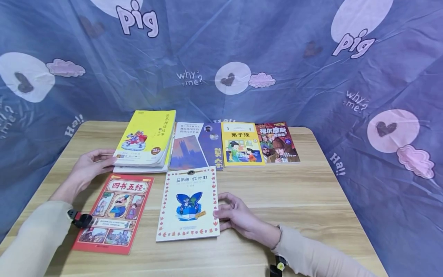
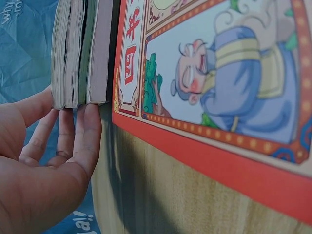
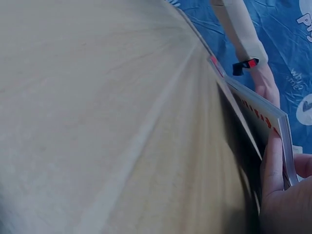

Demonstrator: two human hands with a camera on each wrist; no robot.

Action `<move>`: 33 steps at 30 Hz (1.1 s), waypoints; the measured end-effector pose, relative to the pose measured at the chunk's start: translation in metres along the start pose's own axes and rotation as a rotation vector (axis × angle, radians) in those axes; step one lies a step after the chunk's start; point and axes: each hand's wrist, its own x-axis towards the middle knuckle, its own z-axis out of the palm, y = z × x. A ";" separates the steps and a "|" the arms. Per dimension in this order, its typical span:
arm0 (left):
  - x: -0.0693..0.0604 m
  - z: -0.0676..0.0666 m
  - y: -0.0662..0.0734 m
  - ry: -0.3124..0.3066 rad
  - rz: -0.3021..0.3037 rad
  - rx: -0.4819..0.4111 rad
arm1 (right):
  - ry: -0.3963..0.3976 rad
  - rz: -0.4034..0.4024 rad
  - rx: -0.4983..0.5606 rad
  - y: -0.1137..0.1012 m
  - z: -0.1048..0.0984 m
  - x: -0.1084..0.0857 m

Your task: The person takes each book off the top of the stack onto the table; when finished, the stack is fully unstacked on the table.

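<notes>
My left hand [image 1: 88, 169] rests its fingertips against the left edge of a book stack topped by a yellow book [image 1: 147, 136]. In the left wrist view, thumb and fingers [image 2: 91, 122] touch the page edges of the stacked books [image 2: 73, 53]. My right hand [image 1: 242, 217] pinches the right edge of a white book [image 1: 188, 192] with a leaf border and a blue butterfly. Thumb is above and fingers below, and the right wrist view shows this white book [image 3: 258, 109] raised off the table. A red comic-style book [image 1: 115, 213] lies flat below my left hand.
Behind the white book lie a white-and-blue book [image 1: 187, 150], a purple book [image 1: 212, 142], a yellow-bordered book [image 1: 243, 146] and a dark red detective book [image 1: 278, 142]. They lie on a wood-grain table [image 1: 294, 207], with a blue printed cloth [image 1: 194, 46] hanging around it.
</notes>
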 end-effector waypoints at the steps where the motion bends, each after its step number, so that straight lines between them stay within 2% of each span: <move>1: 0.000 0.000 0.000 -0.001 -0.001 -0.003 | -0.001 0.003 -0.002 0.001 0.001 0.000; 12: 0.000 -0.002 0.001 -0.015 0.023 -0.061 | 0.020 0.018 -0.055 0.005 0.011 0.005; 19: 0.001 -0.001 0.001 -0.013 0.014 -0.032 | 0.007 0.050 -0.086 0.000 0.015 0.010; 25: 0.002 -0.001 0.000 -0.010 -0.001 -0.015 | -0.018 0.050 -0.159 -0.004 0.009 0.014; 33: 0.000 0.000 0.000 -0.009 0.005 -0.025 | 0.020 0.019 -0.289 -0.018 -0.004 0.017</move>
